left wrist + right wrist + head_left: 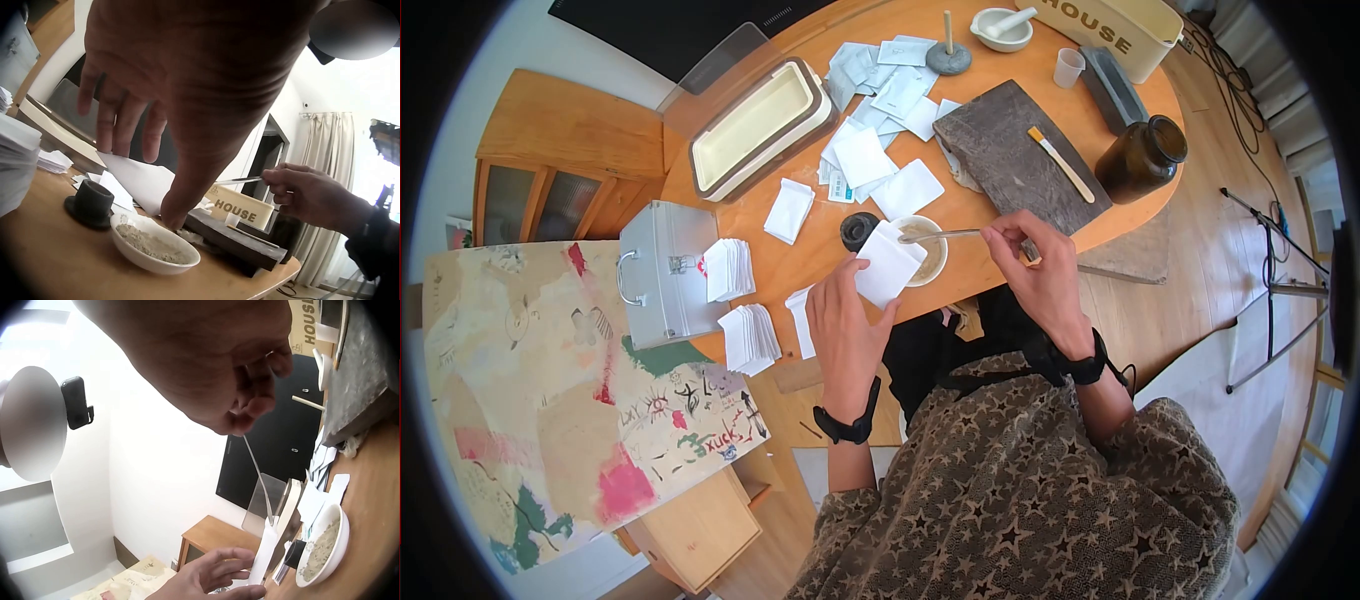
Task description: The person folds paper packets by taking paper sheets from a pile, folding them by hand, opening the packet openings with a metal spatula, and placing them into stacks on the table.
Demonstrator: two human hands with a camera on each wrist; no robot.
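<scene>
My left hand (847,325) pinches a white paper packet (887,268) between thumb and fingers, over the near edge of a white bowl (941,270). Greyish-beige powder (153,245) lies in the bowl. From the right, my right hand (1040,275) pinches the end of a thin metal spatula (950,235). The spatula's far tip meets the packet's upper end in the right wrist view (270,520), and the paper hides part of that tip. Just left of the bowl stands a small black flanged cup (94,203).
Blank white packets (862,158) and printed sachets (900,92) are heaped behind the bowl. Paper stacks (748,338) stand at the left beside a metal case (670,270). A dark slab (1010,130) bearing a brush (1060,163) and a brown jar (1138,160) occupy the right.
</scene>
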